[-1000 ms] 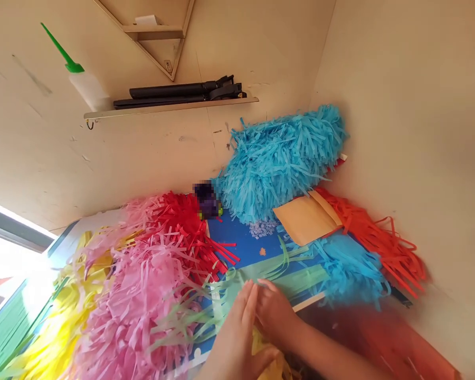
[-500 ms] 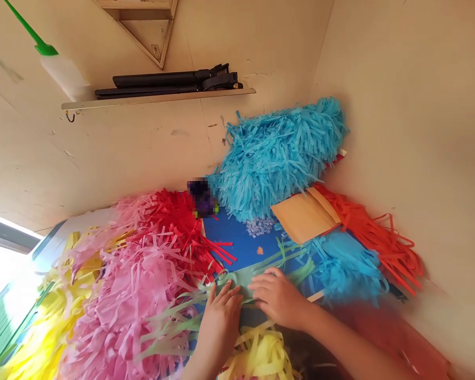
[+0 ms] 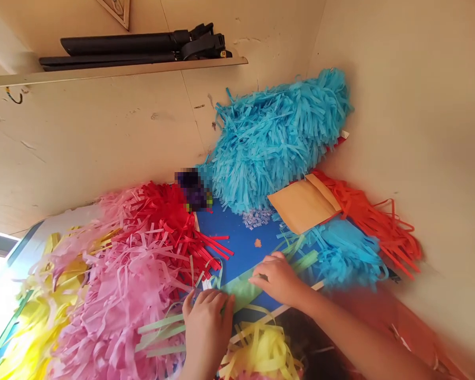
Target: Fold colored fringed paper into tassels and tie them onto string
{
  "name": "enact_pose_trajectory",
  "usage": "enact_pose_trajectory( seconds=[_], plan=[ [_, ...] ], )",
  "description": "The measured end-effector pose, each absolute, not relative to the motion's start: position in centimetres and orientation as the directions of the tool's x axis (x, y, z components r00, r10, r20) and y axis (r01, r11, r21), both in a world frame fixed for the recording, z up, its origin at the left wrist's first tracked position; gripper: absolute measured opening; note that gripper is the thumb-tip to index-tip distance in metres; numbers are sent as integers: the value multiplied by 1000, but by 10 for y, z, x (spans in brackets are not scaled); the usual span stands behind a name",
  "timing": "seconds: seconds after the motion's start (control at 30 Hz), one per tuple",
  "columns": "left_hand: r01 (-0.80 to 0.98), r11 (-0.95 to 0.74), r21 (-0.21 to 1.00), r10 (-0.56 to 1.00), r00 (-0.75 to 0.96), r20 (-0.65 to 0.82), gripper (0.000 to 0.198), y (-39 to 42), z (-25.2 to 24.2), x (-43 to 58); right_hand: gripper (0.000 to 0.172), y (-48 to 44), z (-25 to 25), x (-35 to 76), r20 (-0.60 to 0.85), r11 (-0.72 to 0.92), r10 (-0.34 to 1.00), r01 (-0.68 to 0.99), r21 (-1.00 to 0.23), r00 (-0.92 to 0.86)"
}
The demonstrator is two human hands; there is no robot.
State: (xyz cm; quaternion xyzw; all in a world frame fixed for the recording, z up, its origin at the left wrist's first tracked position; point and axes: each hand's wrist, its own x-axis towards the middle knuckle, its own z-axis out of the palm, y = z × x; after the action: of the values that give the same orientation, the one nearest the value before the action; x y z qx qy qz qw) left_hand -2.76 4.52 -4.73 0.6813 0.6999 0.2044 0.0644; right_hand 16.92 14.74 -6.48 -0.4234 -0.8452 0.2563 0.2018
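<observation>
A strip of pale green fringed tissue paper [image 3: 241,290] lies across the blue tabletop between my hands, its cut ends fanning out at both sides. My left hand [image 3: 209,316] is on its left part, fingers curled down over the paper. My right hand [image 3: 279,277] has thumb and fingers bent together at the strip's right part. Both sets of fingertips are partly hidden. Close below my hands is a bunch of yellow paper fringe [image 3: 261,348]. A heap of pink fringe [image 3: 130,295] lies left of my left hand.
Red fringe [image 3: 170,216] and yellow tissue [image 3: 35,332] lie to the left. A big light-blue fringe heap [image 3: 277,137] leans in the corner. At right are a brown envelope [image 3: 304,203], blue fringe [image 3: 348,253] and orange-red strips [image 3: 380,227]. A wall shelf [image 3: 122,71] holds black items.
My hands have moved apart along the green paper, the left one shifting left and down. The strip between them now looks straighter. The view has tilted downward and closer.
</observation>
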Motion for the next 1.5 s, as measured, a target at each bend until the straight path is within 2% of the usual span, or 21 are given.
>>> enact_pose_trajectory(
  seconds=[0.13, 0.27, 0.4, 0.53, 0.73, 1.03, 1.1, 1.17, 1.27, 1.33, 1.4, 1.5],
  plan=[
    [943, 73, 325, 978, -132, 164, 30, 45, -42, -23, 19, 150, -64, 164, 98, 517, 822, 662, -543, -562],
    [947, 132, 293, 971, -183, 152, 22, 50, -41, -19, 21, 150, -69, 162, 139, 536, 826, 686, -493, -546],
    [954, 158, 255, 969, -200, 146, 23, 57, -42, -17, 21, 151, -77, 160, 203, 561, 820, 686, -463, -535],
    [959, 164, 232, 968, -202, 149, 22, 59, -45, -17, 21, 151, -81, 160, 245, 568, 819, 673, -474, -519],
    [965, 162, 204, 968, -196, 159, 32, 62, -48, -18, 23, 151, -82, 160, 281, 576, 815, 662, -480, -506],
    [978, 135, 158, 966, -165, 197, 26, 65, -51, -20, 25, 149, -81, 158, 292, 575, 817, 673, -465, -497],
    [990, 97, 97, 950, -121, 286, 17, 65, -52, -20, 27, 149, -80, 158, 286, 574, 819, 697, -431, -498],
    [998, -47, 30, 932, 33, 361, 14, 67, -52, -21, 26, 152, -75, 162, 279, 567, 823, 736, -369, -495],
    [935, -356, 3, 900, 342, 270, 20, 70, -52, -25, 17, 159, -63, 178, 303, 504, 851, 827, -248, -428],
    [896, -443, 12, 882, 433, 187, 22, 71, -50, -29, 11, 160, -52, 192, 391, 457, 849, 866, -206, -355],
    [892, -452, 18, 881, 444, 165, 28, 69, -47, -32, 9, 154, -45, 202, 450, 590, 763, 785, -190, -464],
    [902, -429, 44, 897, 420, 140, 35, 64, -39, -30, 12, 141, -44, 204, 372, 880, 474, 443, -169, -798]
  ],
)
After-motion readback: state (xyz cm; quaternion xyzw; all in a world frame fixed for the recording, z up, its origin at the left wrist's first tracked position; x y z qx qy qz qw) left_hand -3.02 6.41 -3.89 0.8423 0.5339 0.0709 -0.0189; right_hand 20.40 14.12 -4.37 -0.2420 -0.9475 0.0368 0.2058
